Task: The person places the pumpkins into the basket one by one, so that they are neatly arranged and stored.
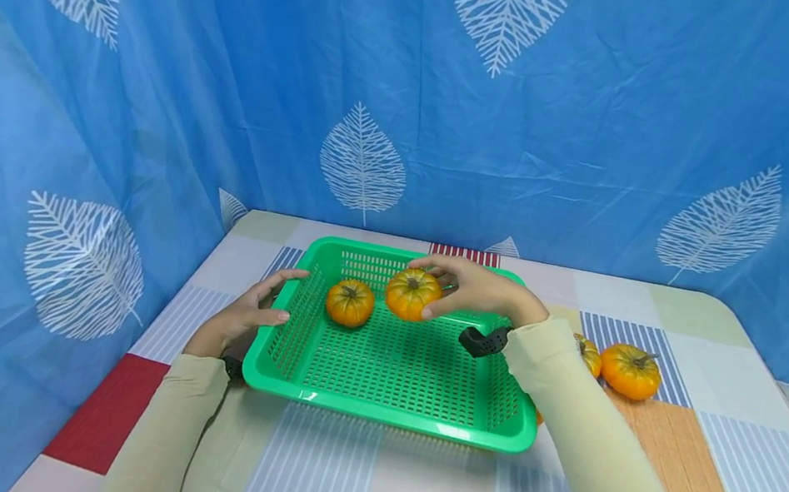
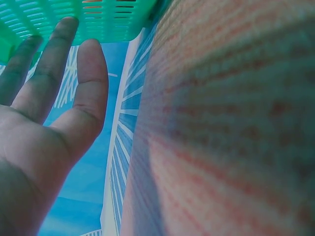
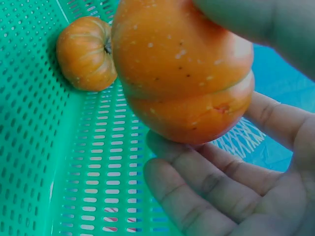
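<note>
A green plastic basket (image 1: 393,363) with slotted walls stands on the cloth-covered table. Inside it, toward the left, lies one small orange pumpkin (image 1: 349,304), also visible in the right wrist view. My right hand (image 1: 475,287) grips a second pumpkin (image 1: 412,294) between thumb and fingers, held over the basket. Its underside faces the right wrist camera. My left hand (image 1: 244,316) is at the basket's left side, fingers fairly straight and spread. In the left wrist view its fingertips (image 2: 69,27) are at the slotted wall; whether they all touch it is hard to tell.
Right of the basket a pumpkin (image 1: 630,372) rests on the patchwork tablecloth (image 1: 738,437). Another pumpkin (image 1: 587,355) beside it is partly covered by my right sleeve. A bit of orange shows by the basket's right corner. A blue leaf-patterned curtain (image 1: 569,136) hangs behind and at the left.
</note>
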